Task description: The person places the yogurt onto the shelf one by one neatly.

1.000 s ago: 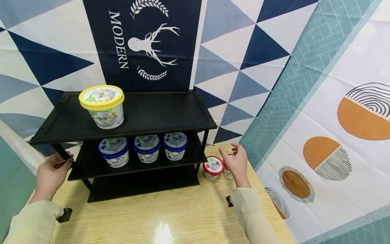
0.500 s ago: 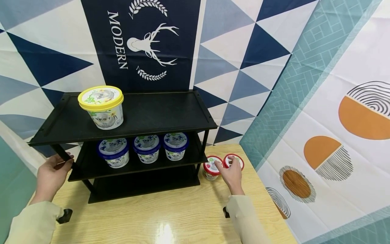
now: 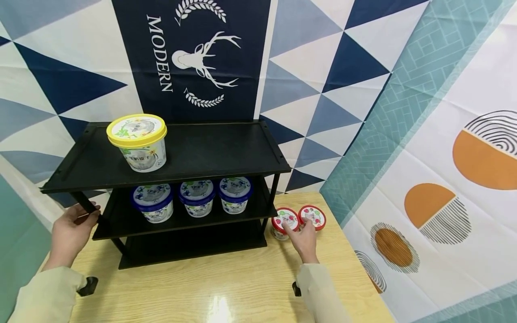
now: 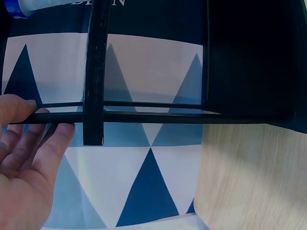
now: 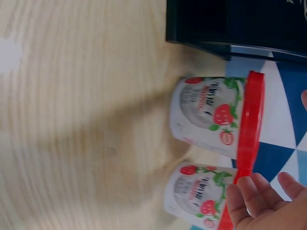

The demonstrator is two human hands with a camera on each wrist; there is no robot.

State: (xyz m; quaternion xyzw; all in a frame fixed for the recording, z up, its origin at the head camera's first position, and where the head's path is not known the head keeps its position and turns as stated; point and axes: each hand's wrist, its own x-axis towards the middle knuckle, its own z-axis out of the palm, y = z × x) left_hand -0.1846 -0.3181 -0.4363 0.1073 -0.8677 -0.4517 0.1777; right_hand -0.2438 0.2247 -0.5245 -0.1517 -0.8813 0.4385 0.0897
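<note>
At the left end of the black three-tier shelf (image 3: 214, 154), my left hand (image 3: 72, 235) pinches its upright post (image 4: 62, 118) between thumb and fingers. My right hand (image 3: 305, 242) hovers over two red-lidded tubs with strawberry prints, standing on the table right of the shelf. Its thumb is by the lid of the left tub (image 3: 284, 218), its fingers over the right tub (image 3: 317, 216). In the right wrist view the fingers (image 5: 256, 191) are loosely bent beside the lid of the lower tub (image 5: 196, 189); whether they touch it I cannot tell.
A yellow-lidded tub (image 3: 139, 142) stands on the top tier, toward the left. On the middle tier three blue-lidded tubs (image 3: 196, 197) stand in a row. The wooden table (image 3: 181, 287) extends in front of the shelf. Patterned cloth walls (image 3: 307, 80) close off the back and right.
My right hand has lowered and moved slightly left, over the red-lidded tubs, exposing the right tub's lid. The left hand stays on the shelf's post.
</note>
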